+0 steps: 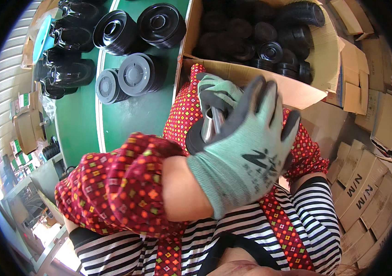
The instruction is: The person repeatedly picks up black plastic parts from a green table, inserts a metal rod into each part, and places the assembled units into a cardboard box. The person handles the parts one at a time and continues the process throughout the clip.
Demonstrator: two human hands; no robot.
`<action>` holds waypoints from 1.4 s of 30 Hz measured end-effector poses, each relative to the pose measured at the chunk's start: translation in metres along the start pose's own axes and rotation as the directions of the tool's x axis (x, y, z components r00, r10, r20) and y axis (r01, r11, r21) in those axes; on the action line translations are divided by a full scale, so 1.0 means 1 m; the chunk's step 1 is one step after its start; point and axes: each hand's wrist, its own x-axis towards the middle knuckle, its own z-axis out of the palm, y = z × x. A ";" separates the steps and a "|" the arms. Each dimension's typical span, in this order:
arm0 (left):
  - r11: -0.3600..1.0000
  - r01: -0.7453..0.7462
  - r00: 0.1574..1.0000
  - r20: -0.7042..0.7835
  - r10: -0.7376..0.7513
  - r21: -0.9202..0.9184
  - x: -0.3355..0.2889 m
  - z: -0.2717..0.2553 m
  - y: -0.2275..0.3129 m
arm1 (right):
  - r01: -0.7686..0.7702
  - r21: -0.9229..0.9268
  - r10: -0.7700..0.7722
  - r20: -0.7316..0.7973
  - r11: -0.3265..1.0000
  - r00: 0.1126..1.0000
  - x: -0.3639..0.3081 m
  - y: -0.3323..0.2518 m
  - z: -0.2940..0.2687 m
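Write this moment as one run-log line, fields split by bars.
left hand: at metal piece, grip unclear | right hand: partly hidden behind left | table: black parts | carton: more black parts

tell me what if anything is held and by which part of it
Seemingly a metal piece, between the left grip and the right grip; which part is held is hidden.

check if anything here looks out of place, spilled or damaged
Nothing looks spilled or visibly damaged. The one untidy spot is the cardboard box at the upper right: black round parts inside lie at mixed angles, while the round black stacks on the green table stand neatly.
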 end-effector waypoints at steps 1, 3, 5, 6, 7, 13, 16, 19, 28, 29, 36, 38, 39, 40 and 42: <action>0.994 0.098 0.993 -0.066 -0.095 0.057 -0.004 0.001 0.002 | 0.042 -0.040 -0.042 0.013 0.998 0.999 0.007 -0.004 0.000; 0.980 0.195 0.980 -0.044 -0.193 0.040 -0.013 -0.001 -0.007 | 0.101 -0.093 -0.093 0.080 0.991 0.992 0.016 0.007 0.005; 0.961 0.277 0.959 -0.062 -0.275 0.023 -0.023 -0.002 -0.021 | 0.133 -0.125 -0.115 0.141 0.983 0.983 0.018 0.024 0.020; 0.938 0.343 0.939 -0.015 -0.344 -0.051 -0.029 -0.005 -0.023 | 0.146 -0.134 -0.123 0.167 0.980 0.978 0.016 0.026 0.027; 0.919 0.382 0.923 -0.007 -0.384 -0.101 -0.037 -0.005 -0.026 | 0.148 -0.143 -0.121 0.183 0.979 0.976 0.013 0.028 0.032; 0.784 0.514 0.844 0.045 -0.534 -0.348 -0.075 0.003 -0.057 | -0.136 -0.256 0.169 0.112 0.957 0.979 0.018 -0.010 0.027; 0.788 0.527 0.849 0.160 -0.503 -0.319 -0.081 0.008 -0.081 | -0.181 -0.345 0.230 0.106 0.921 0.967 0.020 -0.024 0.016; 0.790 0.487 0.857 0.377 -0.351 -0.373 -0.077 0.004 -0.107 | -0.185 -0.413 0.289 0.203 0.892 0.936 0.026 -0.038 -0.003; 0.853 0.073 0.997 0.026 -0.070 -0.516 -0.065 0.068 -0.160 | -0.221 -0.669 0.528 0.297 0.710 0.795 0.033 -0.080 -0.026; 0.855 0.038 0.999 -0.011 -0.051 -0.516 -0.062 0.076 -0.164 | -0.220 -0.694 0.539 0.282 0.686 0.794 0.035 -0.083 -0.026; 0.880 -0.064 0.979 -0.200 -0.036 -0.470 -0.057 0.099 -0.169 | -0.199 -0.780 0.547 0.210 0.593 0.810 0.035 -0.093 -0.019; 0.906 -0.037 0.960 -0.266 -0.085 -0.422 -0.061 0.094 -0.161 | -0.172 -0.737 0.457 0.203 0.654 0.866 0.030 -0.086 -0.021; 0.921 -0.018 0.958 -0.271 -0.096 -0.388 -0.063 0.084 -0.156 | -0.171 -0.717 0.430 0.196 0.676 0.881 0.030 -0.085 -0.024; 0.943 0.028 0.954 -0.272 -0.124 -0.332 -0.067 0.081 -0.154 | -0.216 -0.655 0.463 0.228 0.724 0.857 0.032 -0.085 -0.029; 0.940 0.111 0.922 -0.320 -0.218 -0.322 -0.080 0.071 -0.142 | 0.020 -0.580 0.076 0.141 0.814 0.987 0.034 -0.089 -0.037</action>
